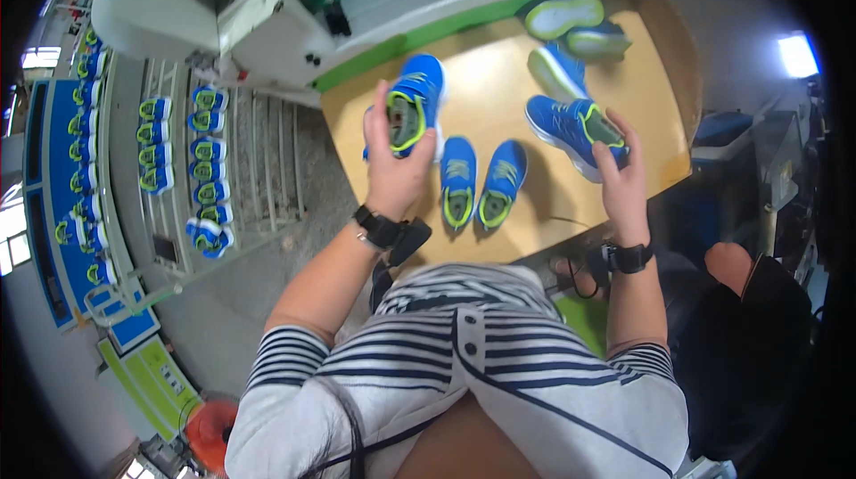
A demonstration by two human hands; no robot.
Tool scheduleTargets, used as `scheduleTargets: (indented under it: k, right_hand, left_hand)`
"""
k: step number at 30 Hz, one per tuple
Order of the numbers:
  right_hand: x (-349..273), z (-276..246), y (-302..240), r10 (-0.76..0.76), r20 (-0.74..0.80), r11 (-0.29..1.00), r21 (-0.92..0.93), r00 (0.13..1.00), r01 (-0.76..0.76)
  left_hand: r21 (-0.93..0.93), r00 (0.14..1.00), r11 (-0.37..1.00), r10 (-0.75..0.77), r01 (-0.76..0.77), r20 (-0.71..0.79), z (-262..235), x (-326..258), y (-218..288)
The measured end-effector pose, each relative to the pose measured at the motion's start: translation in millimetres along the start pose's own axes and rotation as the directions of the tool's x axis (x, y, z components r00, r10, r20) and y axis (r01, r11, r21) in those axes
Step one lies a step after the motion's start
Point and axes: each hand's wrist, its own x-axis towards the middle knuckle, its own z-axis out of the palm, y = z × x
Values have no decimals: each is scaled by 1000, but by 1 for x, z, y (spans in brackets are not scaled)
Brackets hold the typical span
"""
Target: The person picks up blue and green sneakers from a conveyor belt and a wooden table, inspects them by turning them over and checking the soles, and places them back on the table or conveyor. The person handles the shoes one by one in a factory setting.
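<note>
My left hand (397,171) grips a blue sneaker (421,87) with a lime-green collar by its heel end, toe pointing away from me. A bit of blue shows on the far side of this hand; I cannot tell whether it belongs to a second shoe. In my right hand (621,171) is another blue sneaker (562,121), held at the heel and tilted with its toe to the left. Between the hands, a pair of matching shoes, a left one (458,178) and a right one (506,174), stands on the wooden tabletop (557,212), toes away from me.
More blue shoes (566,20), some with pale soles showing, lie at the table's far right beside a cardboard piece (669,51). A large pale machine (446,2) borders the far edge. Racks (209,154) with several shoes stand at left. Another person (731,301) is at right.
</note>
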Motion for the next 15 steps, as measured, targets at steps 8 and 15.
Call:
scheduleTargets:
  k: [8, 15]
  right_hand:
    - [211, 56, -126, -680, -207, 730, -99, 704, 676]
    - [288, 86, -80, -542, 46, 709, -511, 839, 486]
  left_hand:
    - [275, 844, 887, 446, -372, -298, 0, 236, 55]
    - [277, 966, 944, 223, -180, -132, -29, 259, 15]
